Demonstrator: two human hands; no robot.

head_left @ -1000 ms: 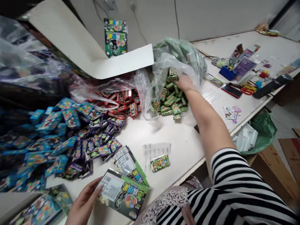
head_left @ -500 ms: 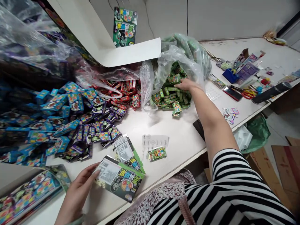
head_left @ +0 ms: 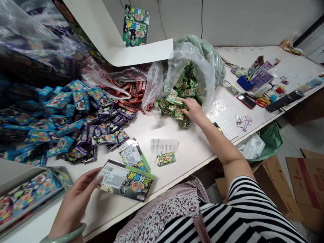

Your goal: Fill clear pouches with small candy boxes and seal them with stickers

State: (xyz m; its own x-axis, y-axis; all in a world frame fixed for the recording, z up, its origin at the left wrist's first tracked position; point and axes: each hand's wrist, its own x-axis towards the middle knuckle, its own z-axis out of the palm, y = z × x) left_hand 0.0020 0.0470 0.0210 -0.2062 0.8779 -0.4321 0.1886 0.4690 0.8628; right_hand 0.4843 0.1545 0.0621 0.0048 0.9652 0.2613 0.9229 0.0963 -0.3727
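Note:
At the lower left, my left hand (head_left: 81, 192) grips the left end of a dark printed candy box (head_left: 128, 180), with fingers and thumb closed on its edge. A similar box (head_left: 133, 155) lies partly beneath it. My right hand (head_left: 192, 109) is at the pile of small green candy packets (head_left: 186, 89) spilling from a clear plastic bag (head_left: 209, 64). Its fingers are apart and touch the nearest packets; I see none clearly gripped. A single green packet (head_left: 165, 159) lies on the table by a sheet of round stickers (head_left: 164, 145).
Blue packets (head_left: 60, 101), purple packets (head_left: 111, 131) and red packets (head_left: 136, 89) are heaped to the left. Printed cartons (head_left: 32, 199) stand at lower left. On the right lie a phone (head_left: 246, 101), scissors (head_left: 263, 101) and a black cylinder (head_left: 285, 101). The table edge (head_left: 177, 180) runs before me.
My right hand has drawn back from the bag's mouth toward me, and green packets have slid forward with it. My left hand still holds the box, now tilted slightly differently.

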